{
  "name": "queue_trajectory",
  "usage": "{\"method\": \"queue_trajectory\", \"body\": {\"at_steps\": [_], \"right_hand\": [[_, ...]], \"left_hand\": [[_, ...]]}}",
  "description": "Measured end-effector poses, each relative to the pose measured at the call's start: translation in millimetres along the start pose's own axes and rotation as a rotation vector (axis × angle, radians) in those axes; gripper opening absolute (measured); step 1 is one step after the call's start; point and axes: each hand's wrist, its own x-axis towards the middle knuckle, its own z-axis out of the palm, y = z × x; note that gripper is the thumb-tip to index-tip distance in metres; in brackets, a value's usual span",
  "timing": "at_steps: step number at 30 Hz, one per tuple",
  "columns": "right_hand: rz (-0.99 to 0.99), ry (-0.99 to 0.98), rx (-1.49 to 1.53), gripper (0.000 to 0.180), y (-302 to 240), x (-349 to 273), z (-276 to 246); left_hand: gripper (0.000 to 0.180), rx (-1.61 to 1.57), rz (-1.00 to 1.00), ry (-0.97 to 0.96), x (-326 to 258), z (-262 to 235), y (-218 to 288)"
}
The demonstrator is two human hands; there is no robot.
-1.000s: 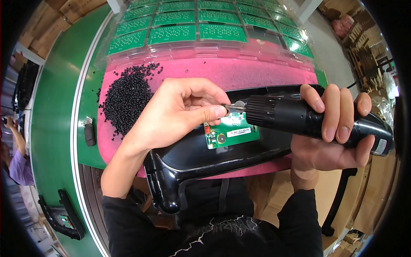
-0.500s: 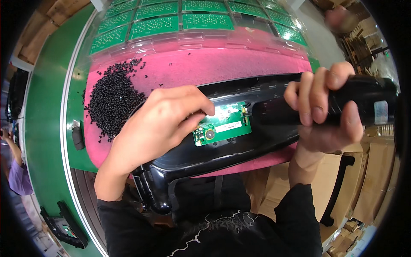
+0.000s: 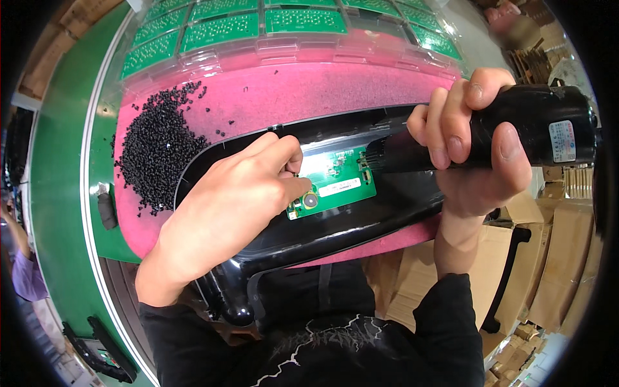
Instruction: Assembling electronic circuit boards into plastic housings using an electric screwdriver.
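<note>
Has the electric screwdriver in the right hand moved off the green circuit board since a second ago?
Yes. The electric screwdriver in the right hand has drawn back to the right; its tip now sits by the right edge of the green circuit board, no longer at its left end.

This is a factory assembly line for electronics. A green conveyor [image 3: 61, 161] runs past the workstation, where a pink mat [image 3: 309, 97] covers the bench. Clear trays [image 3: 213, 32] at the back hold rows of green circuit boards. A heap of black screws [image 3: 158, 151] lies loose on the mat beside a black plastic housing [image 3: 361, 226] with a small circuit board [image 3: 335, 187] set in it. Stacked cardboard boxes [image 3: 561, 258] fill the floor to the right, and another person [image 3: 26, 271] works further along the line.
</note>
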Motion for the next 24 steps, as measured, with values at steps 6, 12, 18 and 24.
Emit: {"method": "queue_trajectory", "body": {"at_steps": [6,12,18,24], "right_hand": [[0.061,-0.041,-0.079,0.030,3.2,8.3,4.9],[0.053,0.014,-0.220,0.035,6.7,6.1,19.7],[-0.070,-0.036,0.070,0.037,-3.9,-4.6,8.3],[-0.195,-0.027,0.388,0.031,-16.9,-15.4,13.4]], "left_hand": [[0.027,0.085,0.019,-0.045,-1.7,0.2,2.7],[0.026,0.102,0.018,-0.031,-2.2,-0.9,0.6],[0.025,-0.002,0.043,0.050,-1.3,3.9,-4.5],[0.023,-0.489,0.017,0.173,7.6,5.2,-1.9]]}}
